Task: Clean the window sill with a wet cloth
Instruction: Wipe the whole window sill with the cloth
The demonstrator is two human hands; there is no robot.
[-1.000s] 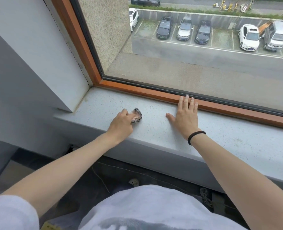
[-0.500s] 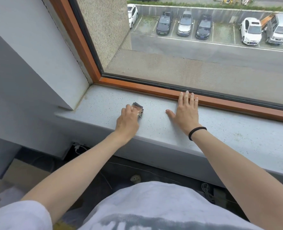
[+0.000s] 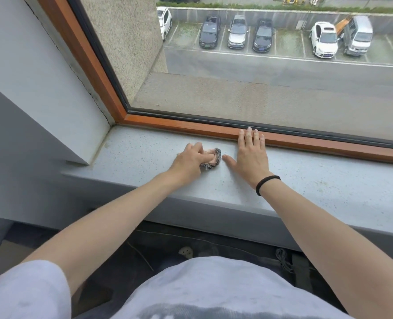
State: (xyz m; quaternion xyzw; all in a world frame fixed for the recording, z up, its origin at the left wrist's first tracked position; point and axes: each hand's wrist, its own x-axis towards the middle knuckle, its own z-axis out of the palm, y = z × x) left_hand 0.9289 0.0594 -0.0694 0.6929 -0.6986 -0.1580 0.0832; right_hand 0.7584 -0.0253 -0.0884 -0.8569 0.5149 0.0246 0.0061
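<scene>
My left hand [image 3: 187,160] presses the bunched cloth [image 3: 216,157] onto the window sill [image 3: 133,153], fingers curled round it, just beside my right hand [image 3: 252,157], which lies flat on the sill with straight fingers, tips touching the wooden frame [image 3: 317,143].

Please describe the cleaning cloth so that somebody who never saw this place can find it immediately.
Start at the grey speckled window sill below the orange wooden frame. On it, the cloth is the small crumpled wad gripped by the left hand, beside the flat right hand. It alone has a dark-and-white checked pattern.
</scene>
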